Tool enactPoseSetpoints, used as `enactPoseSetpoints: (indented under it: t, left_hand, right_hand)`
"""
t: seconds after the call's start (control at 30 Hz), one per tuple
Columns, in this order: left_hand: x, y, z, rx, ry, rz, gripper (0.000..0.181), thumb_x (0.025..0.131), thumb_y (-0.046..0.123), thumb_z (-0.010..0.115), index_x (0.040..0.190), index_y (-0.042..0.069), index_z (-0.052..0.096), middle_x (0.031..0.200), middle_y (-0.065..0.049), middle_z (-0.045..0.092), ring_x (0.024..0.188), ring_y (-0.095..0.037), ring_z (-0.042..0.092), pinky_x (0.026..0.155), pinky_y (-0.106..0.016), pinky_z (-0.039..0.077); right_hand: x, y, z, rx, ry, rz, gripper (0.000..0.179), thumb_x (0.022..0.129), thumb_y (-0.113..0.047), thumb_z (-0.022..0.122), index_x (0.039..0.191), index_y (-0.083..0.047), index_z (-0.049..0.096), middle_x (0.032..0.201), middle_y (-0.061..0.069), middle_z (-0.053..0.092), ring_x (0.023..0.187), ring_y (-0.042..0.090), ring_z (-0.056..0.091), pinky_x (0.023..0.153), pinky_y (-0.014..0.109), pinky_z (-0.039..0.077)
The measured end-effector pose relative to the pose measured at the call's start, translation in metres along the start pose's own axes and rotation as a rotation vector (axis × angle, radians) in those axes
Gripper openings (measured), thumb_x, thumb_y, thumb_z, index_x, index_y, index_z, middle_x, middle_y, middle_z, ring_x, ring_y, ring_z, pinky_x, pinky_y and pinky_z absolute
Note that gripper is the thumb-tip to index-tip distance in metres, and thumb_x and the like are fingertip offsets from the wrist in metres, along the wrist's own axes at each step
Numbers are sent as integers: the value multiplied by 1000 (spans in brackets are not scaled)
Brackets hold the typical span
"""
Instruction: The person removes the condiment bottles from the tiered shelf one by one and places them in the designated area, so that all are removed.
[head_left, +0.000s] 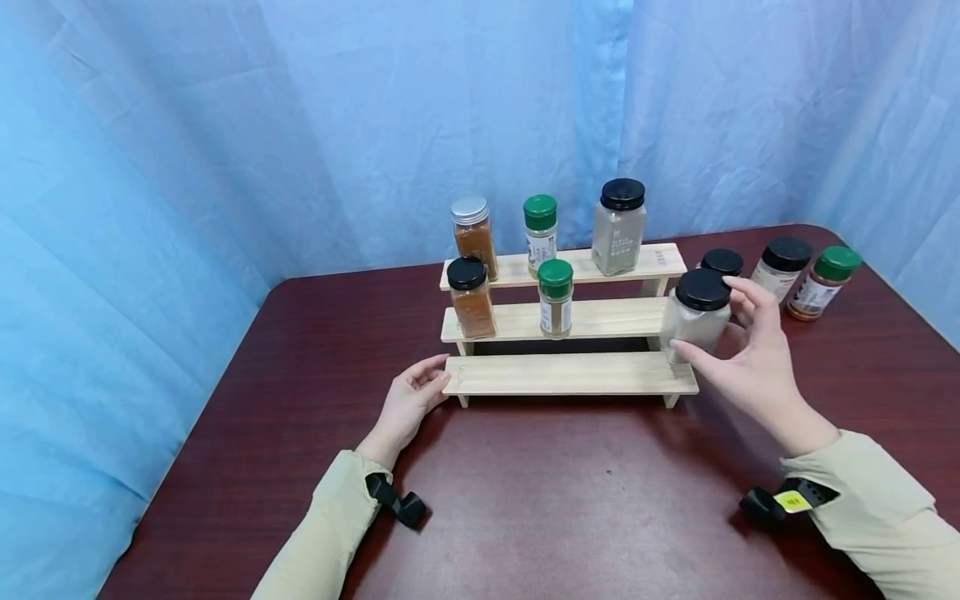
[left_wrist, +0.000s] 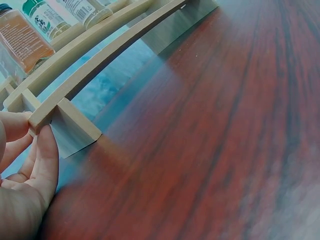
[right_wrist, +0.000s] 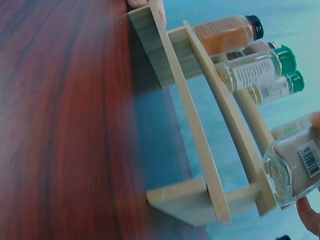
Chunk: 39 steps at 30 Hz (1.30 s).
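Note:
A three-tier wooden spice rack (head_left: pixel 570 373) stands on the table. My left hand (head_left: pixel 401 408) pinches the left end of its lowest shelf between thumb and fingers, as the left wrist view also shows. In my right hand (head_left: pixel 761 367) is a square glass spice jar (head_left: pixel 699 325) with a black lid and pale grey contents, held by its sides at the right end of the middle shelf. In the right wrist view the jar's glass base (right_wrist: pixel 280 172) overlaps that shelf's end. An orange-brown jar (head_left: pixel 474 310) and a small green-lidded jar (head_left: pixel 556 308) stand on the middle shelf.
The top shelf bears a silver-lidded jar (head_left: pixel 476 242), a green-lidded jar (head_left: pixel 541 237) and a black-lidded grey jar (head_left: pixel 619 233). Right of the rack stand two black-lidded jars, one partly hidden (head_left: pixel 722 262), one whitish (head_left: pixel 780 267), and a green-lidded jar (head_left: pixel 821 287). Blue curtains (head_left: pixel 420 125) hang behind.

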<state>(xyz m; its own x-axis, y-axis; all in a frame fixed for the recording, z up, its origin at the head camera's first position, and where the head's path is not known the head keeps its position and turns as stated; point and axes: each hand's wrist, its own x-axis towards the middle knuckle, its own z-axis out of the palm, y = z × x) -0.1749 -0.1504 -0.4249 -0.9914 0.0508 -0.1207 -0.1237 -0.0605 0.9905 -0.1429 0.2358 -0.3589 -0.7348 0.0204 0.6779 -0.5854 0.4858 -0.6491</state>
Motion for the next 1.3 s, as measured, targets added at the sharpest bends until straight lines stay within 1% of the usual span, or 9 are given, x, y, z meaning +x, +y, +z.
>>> enactPoseSetpoints:
  t: [0.27, 0.4, 0.53, 0.63, 0.73, 0.93, 1.13, 1.23, 1.3]
  left_hand:
    - [1, 0, 1, -5, 4, -3, 40, 92, -4, 53, 132, -8, 47, 83, 4, 53, 71, -2, 56, 67, -16, 50]
    - [0, 0, 1, -7, 1, 0, 40, 93, -4, 53, 132, -9, 48, 83, 3, 54, 72, -2, 57, 67, -16, 51]
    - [0, 1, 1, -7, 4, 5, 40, 93, -4, 53, 132, -8, 48, 83, 3, 54, 71, -3, 57, 67, -16, 51]
    - [0, 1, 2, -7, 5, 7, 40, 93, -4, 53, 132, -8, 48, 83, 4, 54, 70, -3, 56, 66, -16, 50]
    - [0, 1, 2, -7, 2, 9, 40, 92, -4, 53, 132, -8, 48, 82, 4, 54, 70, -2, 56, 66, -16, 50]
    - [1, 1, 2, 2, 1, 5, 40, 93, -4, 53, 133, -6, 48, 84, 4, 55, 71, -2, 57, 66, -16, 51]
    - [1, 0, 1, 25, 2, 4, 40, 93, -2, 54, 133, -5, 49, 84, 4, 55, 71, -2, 56, 66, -16, 50]
    - [1, 0, 1, 18, 6, 3, 40, 93, -3, 53, 133, -5, 49, 84, 5, 55, 71, -2, 56, 65, -16, 50]
    - [0, 0, 1, 14, 9, 1, 40, 93, -3, 53, 133, -5, 49, 83, 5, 55, 71, -2, 56, 65, -16, 50]
  right_hand:
    - [-8, 11, -17, -9, 5, 76, 93, 59, 28, 69, 140, 0, 31, 120, -23, 47, 104, -7, 49, 82, 4, 39]
    - [-11, 17, -21, -4, 10, 96, 93, 59, 28, 68, 140, 0, 30, 119, -23, 49, 101, -7, 51, 81, 5, 39]
    - [-14, 22, -24, -3, 16, 146, 93, 61, 28, 68, 141, -2, 29, 119, -24, 49, 99, -8, 51, 80, 5, 39]
    - [-16, 27, -26, -24, 15, 190, 94, 63, 25, 69, 142, -5, 28, 119, -26, 47, 99, -10, 50, 80, 3, 38]
    - [-18, 33, -28, -53, 6, 213, 94, 65, 21, 72, 143, -6, 28, 118, -27, 45, 99, -12, 49, 79, 2, 37]
    - [-19, 45, -34, -87, -10, 268, 91, 70, 12, 74, 144, -13, 27, 115, -26, 42, 96, -14, 47, 76, -1, 37]
    - [-19, 52, -36, -120, -22, 298, 90, 72, 7, 75, 145, -15, 26, 112, -25, 40, 94, -16, 45, 75, -2, 36]
    - [-18, 53, -36, -127, -28, 319, 88, 74, 4, 75, 145, -15, 26, 113, -21, 41, 94, -16, 45, 74, -2, 36]
    - [-16, 55, -35, -139, -39, 337, 88, 75, 1, 75, 145, -16, 25, 115, -13, 44, 94, -17, 43, 73, -2, 36]
